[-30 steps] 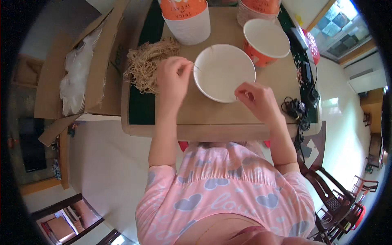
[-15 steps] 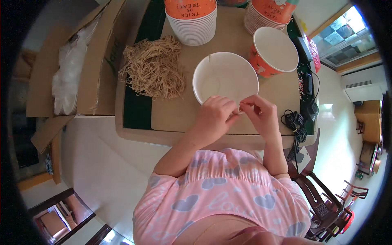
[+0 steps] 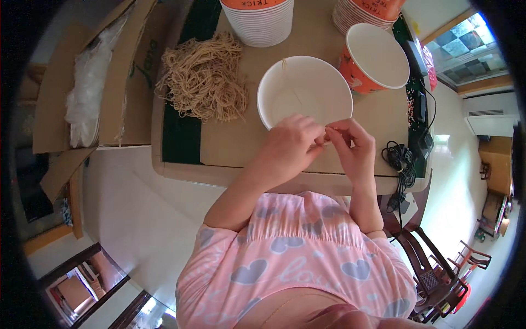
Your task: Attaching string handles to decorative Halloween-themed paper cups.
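Observation:
A white-lined paper bucket [image 3: 329,82] sits on the table just beyond my hands, its mouth tipped toward me. A thin tan string [image 3: 284,64] hangs at its far rim, and a faint line of it runs inside toward my fingers. My left hand [image 3: 298,141] is closed at the near rim, fingers curled and slightly blurred. Beside it, my right hand [image 3: 352,143] pinches with thumb and forefinger, the fingertips of both hands meeting. The bit of string between them is mostly hidden. Left of the bucket lies a loose heap of tan string [image 3: 205,77].
An orange printed bucket [image 3: 378,57] stands at the right. Behind are two stacks of nested buckets [image 3: 260,27]. A bundled black cable [image 3: 399,162] lies near the right table edge. An open cardboard box [image 3: 137,77] with clear plastic bags adjoins the table's left side.
My head view has shifted, so the table things sit slightly higher in the picture. My left hand has turned a little over the near rim; both hands still meet there.

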The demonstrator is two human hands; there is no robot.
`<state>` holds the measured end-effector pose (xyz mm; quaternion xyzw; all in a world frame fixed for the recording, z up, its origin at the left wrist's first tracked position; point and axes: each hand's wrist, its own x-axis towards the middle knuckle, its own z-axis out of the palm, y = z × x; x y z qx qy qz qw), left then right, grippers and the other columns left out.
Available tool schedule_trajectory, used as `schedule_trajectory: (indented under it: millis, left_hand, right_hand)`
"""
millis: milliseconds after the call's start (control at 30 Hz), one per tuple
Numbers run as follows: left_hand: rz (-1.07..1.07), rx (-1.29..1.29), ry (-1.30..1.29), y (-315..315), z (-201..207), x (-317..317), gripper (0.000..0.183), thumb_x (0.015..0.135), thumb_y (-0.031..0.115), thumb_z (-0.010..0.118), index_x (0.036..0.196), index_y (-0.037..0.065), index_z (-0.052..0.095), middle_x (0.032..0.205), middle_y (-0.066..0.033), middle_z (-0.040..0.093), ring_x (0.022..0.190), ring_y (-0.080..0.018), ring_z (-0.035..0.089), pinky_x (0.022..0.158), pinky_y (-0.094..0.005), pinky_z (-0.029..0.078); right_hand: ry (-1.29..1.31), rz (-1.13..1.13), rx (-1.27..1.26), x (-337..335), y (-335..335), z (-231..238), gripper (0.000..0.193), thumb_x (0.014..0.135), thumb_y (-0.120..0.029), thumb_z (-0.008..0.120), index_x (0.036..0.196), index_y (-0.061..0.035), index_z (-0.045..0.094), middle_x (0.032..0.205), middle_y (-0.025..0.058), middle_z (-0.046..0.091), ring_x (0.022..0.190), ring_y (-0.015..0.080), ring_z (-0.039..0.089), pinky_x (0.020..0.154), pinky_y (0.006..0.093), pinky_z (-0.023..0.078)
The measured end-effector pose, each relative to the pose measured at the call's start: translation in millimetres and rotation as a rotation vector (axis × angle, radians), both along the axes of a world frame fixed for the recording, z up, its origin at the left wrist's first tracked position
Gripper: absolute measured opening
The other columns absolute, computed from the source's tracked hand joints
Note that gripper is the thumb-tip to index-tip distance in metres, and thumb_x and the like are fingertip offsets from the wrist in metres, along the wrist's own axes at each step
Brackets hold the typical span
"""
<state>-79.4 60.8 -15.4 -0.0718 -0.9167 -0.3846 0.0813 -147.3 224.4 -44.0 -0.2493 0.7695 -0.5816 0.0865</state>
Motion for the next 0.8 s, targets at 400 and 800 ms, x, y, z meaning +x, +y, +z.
schedule_trajectory:
  millis: [400, 800]
  left_hand:
    - [0.172, 0.446, -0.229, 5, 5, -7, 0.017, 0.081, 0.004, 0.069, 0.094, 0.000, 0.059, 0.067, -0.0077, 0.056, 0.060, -0.0113, 0.053, 0.057, -0.0296, 0.044]
    - [0.110, 0.413, -0.297, 2, 3, -10, 0.011, 0.080, 0.012, 0.069, 0.085, 0.002, 0.068, 0.063, -0.0123, 0.061, 0.054, -0.0212, 0.057, 0.055, -0.0333, 0.044]
  right_hand:
    - [0.274, -0.141, -0.104, 11, -5, -5, 0.014, 0.078, 0.003, 0.071, 0.089, -0.0043, 0.070, 0.099, 0.0077, 0.060, 0.071, 0.0077, 0.053, 0.054, 0.0199, 0.041]
    - [-0.019, 0.028, -0.249, -20, 14, 41, 0.017, 0.081, 0.006, 0.065, 0.096, -0.0002, 0.064, 0.097, 0.0033, 0.061, 0.075, 0.0073, 0.053, 0.065, 0.0201, 0.042]
